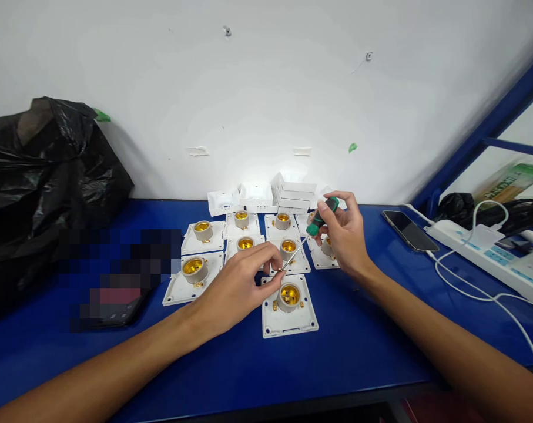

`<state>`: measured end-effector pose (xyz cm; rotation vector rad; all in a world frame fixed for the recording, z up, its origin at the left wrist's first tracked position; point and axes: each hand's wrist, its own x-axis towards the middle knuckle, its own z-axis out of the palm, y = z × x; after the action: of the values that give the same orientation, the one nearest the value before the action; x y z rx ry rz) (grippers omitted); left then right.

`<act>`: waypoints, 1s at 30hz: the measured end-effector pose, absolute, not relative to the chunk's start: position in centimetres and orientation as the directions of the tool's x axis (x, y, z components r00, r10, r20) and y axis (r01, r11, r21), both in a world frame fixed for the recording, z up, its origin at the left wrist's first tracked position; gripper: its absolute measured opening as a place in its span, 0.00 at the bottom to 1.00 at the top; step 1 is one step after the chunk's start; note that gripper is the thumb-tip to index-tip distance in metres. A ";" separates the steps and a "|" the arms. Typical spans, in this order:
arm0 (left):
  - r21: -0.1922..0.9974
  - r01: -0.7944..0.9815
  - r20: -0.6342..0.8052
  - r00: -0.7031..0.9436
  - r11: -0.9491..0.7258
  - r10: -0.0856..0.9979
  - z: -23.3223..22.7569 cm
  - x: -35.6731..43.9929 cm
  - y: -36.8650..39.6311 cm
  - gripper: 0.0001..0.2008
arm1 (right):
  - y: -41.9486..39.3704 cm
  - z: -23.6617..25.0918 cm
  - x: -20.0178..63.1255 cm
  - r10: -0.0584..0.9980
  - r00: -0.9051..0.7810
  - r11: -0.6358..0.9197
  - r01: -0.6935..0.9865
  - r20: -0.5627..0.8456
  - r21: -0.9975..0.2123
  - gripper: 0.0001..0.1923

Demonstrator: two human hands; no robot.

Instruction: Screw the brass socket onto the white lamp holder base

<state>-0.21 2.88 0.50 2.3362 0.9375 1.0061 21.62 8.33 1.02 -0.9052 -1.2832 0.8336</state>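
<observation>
We grip the green-handled screwdriver [315, 228] in our right hand [346, 238], its thin metal shaft slanting down to our left hand [242, 285], whose fingertips pinch closed just behind the nearest lamp holder [289, 305], a square white plate with a brass-lined socket.

Assembly workshop: blue workbench [337, 352] laid with lamp sockets [288, 305].

Ten lamp sockets [289, 305], one screwdriver [319, 222]
</observation>
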 end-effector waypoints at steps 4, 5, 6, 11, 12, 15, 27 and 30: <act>0.606 0.415 0.460 0.513 -0.678 0.725 0.4 -0.2 2.9 0.04 | 8.3 1.1 21.6 0.902 0.106 0.421 -0.010 0.418 -0.907 0.18; 0.608 0.415 0.457 0.514 -0.677 0.726 0.4 -0.2 2.9 0.04 | 8.3 1.1 21.6 0.902 0.105 0.421 -0.009 0.418 -0.907 0.18; 0.610 0.415 0.455 0.514 -0.675 0.727 0.4 -0.2 2.9 0.04 | 8.3 1.1 21.6 0.902 0.105 0.422 -0.009 0.419 -0.907 0.18; 0.620 0.417 0.439 0.518 -0.665 0.734 0.3 -0.2 2.9 0.04 | 8.3 1.1 21.6 0.900 0.107 0.428 -0.019 0.424 -0.904 0.17; 0.621 0.418 0.435 0.520 -0.663 0.735 0.2 -0.2 2.9 0.03 | 8.3 1.1 21.6 0.900 0.105 0.428 -0.021 0.424 -0.903 0.17; 0.626 0.418 0.423 0.528 -0.659 0.737 0.2 -0.3 2.9 0.03 | 8.2 1.0 21.6 0.900 0.101 0.428 -0.023 0.424 -0.904 0.17; 0.625 0.417 0.402 0.552 -0.660 0.730 -0.1 -0.4 3.0 0.03 | 8.3 1.0 21.6 0.904 0.093 0.421 -0.031 0.417 -0.906 0.17; 0.626 0.419 0.396 0.555 -0.657 0.731 -0.1 -0.4 3.0 0.03 | 8.3 1.0 21.6 0.904 0.094 0.421 -0.030 0.417 -0.906 0.17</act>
<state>-0.41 3.01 -0.11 2.3264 0.9277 0.8991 21.61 8.28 0.96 -0.8915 -1.2861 0.8511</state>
